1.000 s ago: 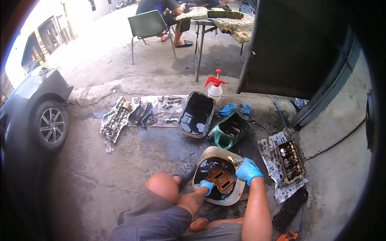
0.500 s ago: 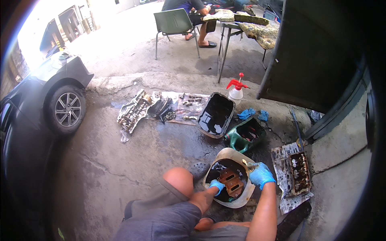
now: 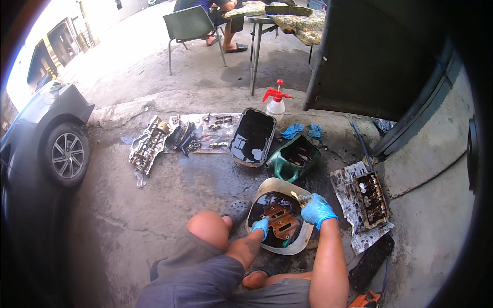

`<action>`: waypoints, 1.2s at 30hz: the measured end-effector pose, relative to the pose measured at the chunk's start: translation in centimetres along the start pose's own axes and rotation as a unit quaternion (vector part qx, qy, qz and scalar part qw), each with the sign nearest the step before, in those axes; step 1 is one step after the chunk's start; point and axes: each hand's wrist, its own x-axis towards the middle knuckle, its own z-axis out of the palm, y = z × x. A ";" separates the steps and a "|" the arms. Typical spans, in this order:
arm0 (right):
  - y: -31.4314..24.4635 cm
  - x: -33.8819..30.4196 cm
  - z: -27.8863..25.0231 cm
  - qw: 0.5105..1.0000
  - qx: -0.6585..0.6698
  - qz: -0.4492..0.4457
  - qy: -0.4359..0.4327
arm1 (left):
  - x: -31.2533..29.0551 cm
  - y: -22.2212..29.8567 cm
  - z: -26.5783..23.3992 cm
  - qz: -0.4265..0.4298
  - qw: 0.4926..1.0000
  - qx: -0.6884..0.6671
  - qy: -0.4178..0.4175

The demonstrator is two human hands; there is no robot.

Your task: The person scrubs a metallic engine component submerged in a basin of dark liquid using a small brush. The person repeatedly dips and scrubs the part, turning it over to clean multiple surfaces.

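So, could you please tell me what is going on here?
A blue-gloved person is working over a pale basin of dark liquid. The left grip is at the edge of a brown metal plate in the basin. The right grip holds a small pale-tipped tool, perhaps a brush, near the rim. Beyond stand an open green jug and a grey tub.

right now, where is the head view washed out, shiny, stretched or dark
Head view: upper-left background blown out white; white glare on dark liquid in the grey tub; grey car at left stretched by the fisheye; picture corners black; right hand bright and fairly distinct.
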 end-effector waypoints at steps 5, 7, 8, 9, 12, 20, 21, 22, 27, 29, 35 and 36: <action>0.3 0.0 0.0 1.000 0.010 0.026 -0.011 | -0.5 0.2 0.4 -0.029 1.000 -0.013 -0.001; 0.5 0.1 0.1 1.000 -0.005 0.023 -0.011 | -0.3 0.0 0.5 -0.030 0.999 -0.018 -0.009; 0.7 0.1 0.1 1.000 -0.013 0.024 -0.011 | -0.3 -0.2 0.9 -0.030 0.999 -0.020 -0.011; 0.6 0.2 0.0 1.000 -0.013 0.022 -0.014 | -0.1 -0.1 0.9 -0.029 0.999 -0.024 -0.010; -1.0 0.3 0.0 1.000 0.006 0.004 -0.017 | 3.0 -0.7 -0.9 -0.021 0.998 -0.056 0.005; -0.2 -0.1 -0.5 0.999 0.013 0.023 -0.022 | 1.0 -0.4 0.6 -0.034 0.999 -0.023 -0.020; -0.3 -0.1 -0.4 0.999 0.017 0.028 -0.022 | 0.9 -0.3 0.5 -0.028 0.999 -0.026 -0.016; -0.4 -0.1 -0.3 0.999 0.021 0.033 -0.022 | 0.8 -0.2 0.4 -0.022 0.999 -0.029 -0.012; 0.0 0.5 0.5 0.999 0.028 0.018 -0.010 | 2.1 -0.6 -0.2 0.000 0.999 -0.021 -0.024; 0.1 0.6 0.6 0.999 0.029 0.019 -0.010 | 2.8 -1.0 -0.1 0.005 1.000 -0.022 -0.012; -3.4 -0.4 -0.4 0.998 0.050 0.010 -0.022 | 7.0 -1.5 -3.5 0.047 0.993 0.031 0.106; -3.8 -0.6 -0.5 0.998 0.053 0.003 -0.018 | 7.4 -1.2 -4.0 0.057 0.991 0.042 0.117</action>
